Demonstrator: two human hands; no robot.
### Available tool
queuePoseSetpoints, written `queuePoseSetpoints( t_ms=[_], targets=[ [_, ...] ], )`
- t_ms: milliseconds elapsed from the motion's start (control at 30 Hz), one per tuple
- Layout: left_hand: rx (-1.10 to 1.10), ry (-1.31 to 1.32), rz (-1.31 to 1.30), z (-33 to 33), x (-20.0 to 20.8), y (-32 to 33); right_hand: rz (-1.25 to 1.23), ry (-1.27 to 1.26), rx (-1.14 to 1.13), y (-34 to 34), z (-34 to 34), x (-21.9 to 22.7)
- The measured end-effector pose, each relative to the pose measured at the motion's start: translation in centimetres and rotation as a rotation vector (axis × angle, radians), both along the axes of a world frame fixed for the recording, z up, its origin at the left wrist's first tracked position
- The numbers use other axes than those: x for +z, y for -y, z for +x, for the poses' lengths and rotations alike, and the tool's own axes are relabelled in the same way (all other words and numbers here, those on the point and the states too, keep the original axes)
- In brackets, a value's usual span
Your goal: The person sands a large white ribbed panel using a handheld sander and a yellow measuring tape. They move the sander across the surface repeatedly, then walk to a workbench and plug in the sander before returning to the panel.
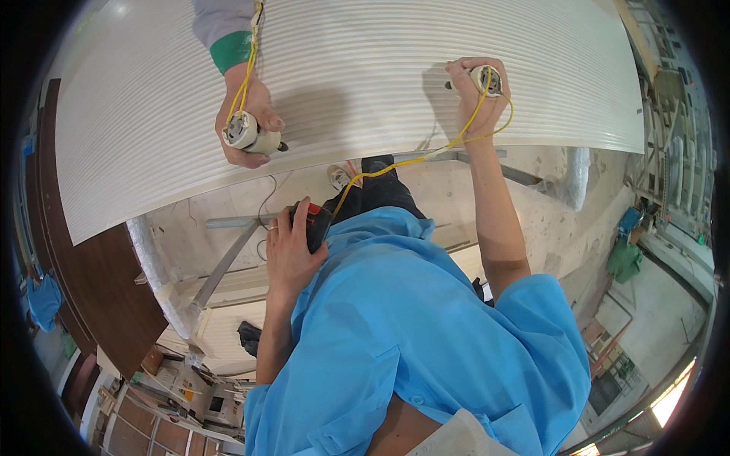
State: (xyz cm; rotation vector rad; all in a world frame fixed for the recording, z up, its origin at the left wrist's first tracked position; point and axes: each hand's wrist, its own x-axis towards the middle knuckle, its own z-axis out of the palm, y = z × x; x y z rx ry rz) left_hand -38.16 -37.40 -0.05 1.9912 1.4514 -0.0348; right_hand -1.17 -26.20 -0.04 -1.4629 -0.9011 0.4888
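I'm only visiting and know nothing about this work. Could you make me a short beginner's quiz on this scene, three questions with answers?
1. Multiple choice: what does the camera wearer's left grip hold?
a) a paintbrush
b) a black-and-red device
c) a hammer

2. True or false: the co-worker's hand is empty.

3. Fill in: the cord running between the black-and-red device and the cream tool in the wearer's right grip is ____ in colour.

Key:
1. b
2. False; it holds a cream cylinder.
3. yellow
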Motion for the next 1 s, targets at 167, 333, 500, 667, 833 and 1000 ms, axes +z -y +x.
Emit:
queuePoseSetpoints(
  t_ms=[167,333,500,667,833,1000],
  targets=[
    [0.022,-0.021,-0.034,0.1,0.0,0.1,0.224,-0.132,0.019,-0.4,0.8,0.7],
    [0.012,-0.021,-0.035,0.1,-0.1,0.1,0.068,-0.051,0.018,-0.8,0.3,0.3],
    [0.025,-0.022,-0.011,0.2,-0.2,0.0,0.127,-0.032,0.001,-1.0,0.2,0.5],
    [0.026,-0.056,-0.026,0.4,-0.2,0.0,0.13,-0.049,0.027,-1.6,1.0,1.0],
    [0.044,-0.026,-0.037,0.3,-0.1,-0.1,0.114,-0.073,0.056,-2.1,1.0,-0.2],
    [0.038,-0.005,-0.048,0.5,-0.3,-0.3,0.023,-0.024,0.032,-1.9,1.7,-1.0]
  ],
)
